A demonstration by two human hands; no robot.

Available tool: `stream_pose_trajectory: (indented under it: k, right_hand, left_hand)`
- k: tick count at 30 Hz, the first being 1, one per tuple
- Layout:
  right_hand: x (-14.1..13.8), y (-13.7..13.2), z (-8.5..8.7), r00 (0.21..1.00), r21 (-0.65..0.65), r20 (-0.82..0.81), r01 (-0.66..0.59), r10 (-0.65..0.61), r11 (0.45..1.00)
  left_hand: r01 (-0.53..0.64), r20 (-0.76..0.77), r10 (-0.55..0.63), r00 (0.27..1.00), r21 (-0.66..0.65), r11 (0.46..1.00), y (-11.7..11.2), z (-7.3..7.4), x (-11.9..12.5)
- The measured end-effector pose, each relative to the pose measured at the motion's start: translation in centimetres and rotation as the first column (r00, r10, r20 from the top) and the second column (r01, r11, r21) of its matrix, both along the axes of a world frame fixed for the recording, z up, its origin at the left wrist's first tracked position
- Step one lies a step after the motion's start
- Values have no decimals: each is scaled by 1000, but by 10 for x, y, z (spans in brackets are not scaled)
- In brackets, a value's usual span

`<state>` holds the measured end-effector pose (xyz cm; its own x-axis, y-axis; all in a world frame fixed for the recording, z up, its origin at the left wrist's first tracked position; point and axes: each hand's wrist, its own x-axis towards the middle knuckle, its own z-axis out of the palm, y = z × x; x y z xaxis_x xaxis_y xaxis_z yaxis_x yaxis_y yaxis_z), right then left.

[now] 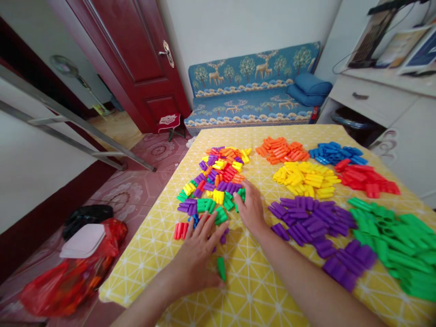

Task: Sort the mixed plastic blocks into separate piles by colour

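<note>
A mixed pile of small plastic tube-shaped pieces [218, 184] in purple, yellow, red, orange and green lies on the table's left half. My left hand [195, 256] spreads its fingers over the near end of that pile, the fingertips by some red, blue and green pieces. A single green piece [221, 269] lies beside its thumb. At the pile's right edge, my right hand [251, 209] has its thumb and forefinger apart next to green pieces [240, 197]; its other fingers are partly hidden. I see nothing gripped in either hand.
Sorted heaps stand to the right: orange [281, 150], blue [337, 153], yellow [306, 179], red [368, 179], purple [309, 220] and green [395, 240]. They share the yellow patterned tablecloth [136, 268]. Red bags [68, 284] lie on the floor; a blue sofa [245, 109] stands behind.
</note>
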<state>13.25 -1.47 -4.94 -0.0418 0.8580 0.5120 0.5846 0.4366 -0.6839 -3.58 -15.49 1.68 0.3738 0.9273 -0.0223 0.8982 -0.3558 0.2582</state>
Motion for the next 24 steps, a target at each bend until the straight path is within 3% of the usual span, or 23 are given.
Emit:
stream_pose_trajectory:
  k: [3, 6, 10, 16, 20, 24]
  right_hand:
    - [1, -1, 2, 1000, 3, 11, 2, -2, 1000]
    - [2, -3, 5, 999, -41, 36, -4, 5, 999]
    - [4, -5, 9, 1000, -104, 24, -6, 8, 995]
    - [3, -4, 9, 987, -141, -160, -57, 34, 988]
    - [3, -2, 6, 929, -135, -366, -109, 53, 985]
    - [1, 0, 1, 855, -161, -513, -189, 82, 969]
  left_hand:
    - [-91, -19, 94, 995, 130, 987, -1, -22, 9]
    - [-152, -29, 162, 986, 218, 964, 24, -29, 12]
    - [-228, -40, 245, 969, 248, 942, 75, -21, 12]
    - [-247, 57, 240, 969, 243, 938, 137, -10, 24]
    - [-291, 136, 261, 956, 299, 909, 150, -19, 27]
    - [-259, 206, 205, 957, 284, 923, 149, -26, 19]
